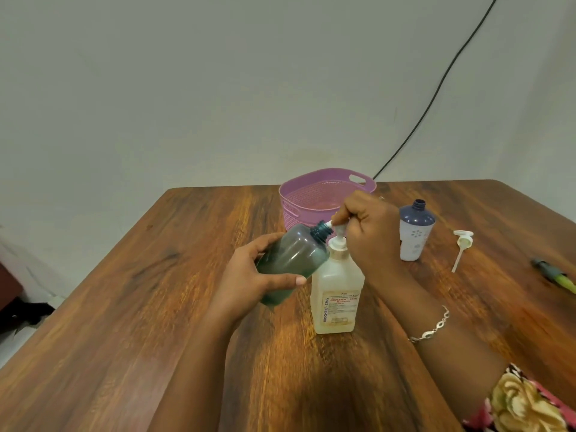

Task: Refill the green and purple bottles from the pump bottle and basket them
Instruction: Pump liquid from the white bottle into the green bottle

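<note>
A wooden table [124, 307] stands against a plain pale wall [218, 88].

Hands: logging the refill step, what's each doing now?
Left hand: grips the green bottle.
Right hand: fingers pinch the head of the pump bottle.

We see a wooden table [156, 307] with a strongly streaked brown grain, its far edge set against a plain pale wall [187, 88]. A thin black cable [436, 98] slants down that wall from the upper right and drops behind the table's far edge. Toward the right edge lies a white flip-top cap [463, 241] with a thin tube attached. At the right edge itself we see a pen-like thing [554, 275], dark and yellow-green, too blurred to name. Beyond the left edge, dark shapes [21, 313] lie low on the floor.
</note>
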Available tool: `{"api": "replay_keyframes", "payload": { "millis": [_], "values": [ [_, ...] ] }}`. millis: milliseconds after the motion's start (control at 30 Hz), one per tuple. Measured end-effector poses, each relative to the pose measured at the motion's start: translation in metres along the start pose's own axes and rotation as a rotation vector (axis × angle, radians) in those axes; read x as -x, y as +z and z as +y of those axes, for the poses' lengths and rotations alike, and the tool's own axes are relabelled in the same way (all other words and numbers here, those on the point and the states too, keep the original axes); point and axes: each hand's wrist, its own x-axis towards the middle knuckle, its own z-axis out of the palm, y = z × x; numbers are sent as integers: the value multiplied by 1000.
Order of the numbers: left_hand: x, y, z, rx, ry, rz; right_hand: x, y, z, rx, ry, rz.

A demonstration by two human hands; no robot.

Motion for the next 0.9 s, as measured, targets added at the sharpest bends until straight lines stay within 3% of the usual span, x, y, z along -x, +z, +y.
{"api": "replay_keyframes", "payload": {
  "millis": [167,367,600,800,900],
  "values": [
    [2,2,-1,-5,-11,1,17,12,8,78,-52,78],
    [4,-1,3,15,-2,10,5,0,1,-41,21,22],
    [3,1,-2,5,3,21,12,9,6,53,-25,36],
    [2,0,-2,8,6,17,3,-4,7,-71,26,-32],
    [3,-2,-1,11,11,6,-5,-4,3,15,-2,-65]
  ]
}}
